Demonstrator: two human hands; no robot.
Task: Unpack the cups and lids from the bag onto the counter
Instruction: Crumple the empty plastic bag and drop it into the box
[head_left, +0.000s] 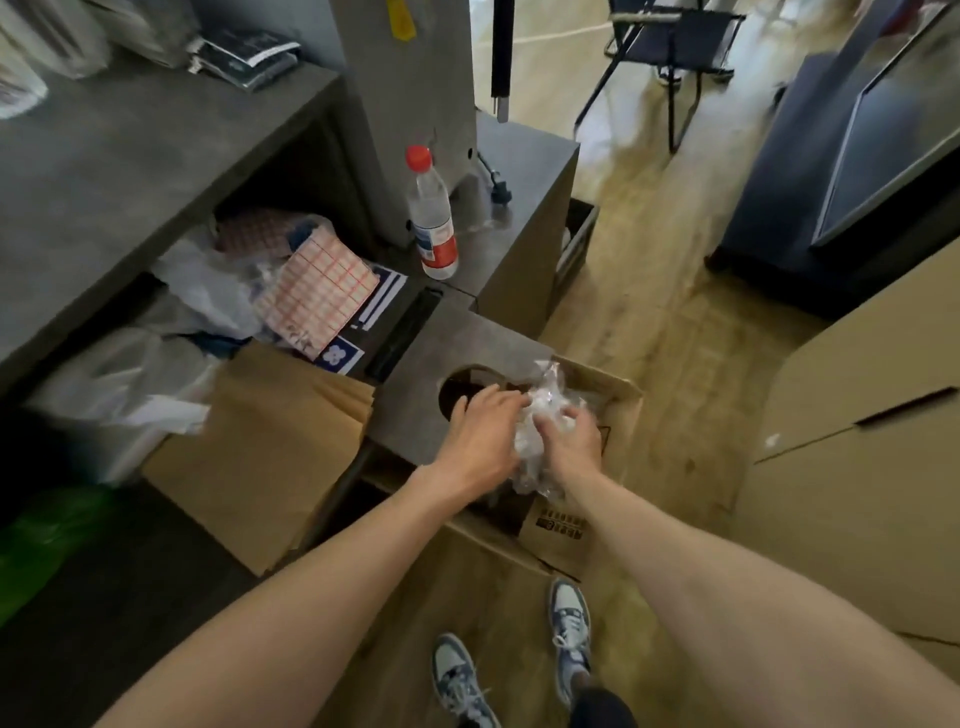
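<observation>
Both hands, left and right, grip closed on the bag between them over the box, worktop just left.

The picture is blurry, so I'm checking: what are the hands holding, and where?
Both the left hand and right hand grip a crinkled clear plastic bag, one on each side.

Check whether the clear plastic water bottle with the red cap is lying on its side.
No, the clear plastic water bottle stands upright on the grey counter.
</observation>
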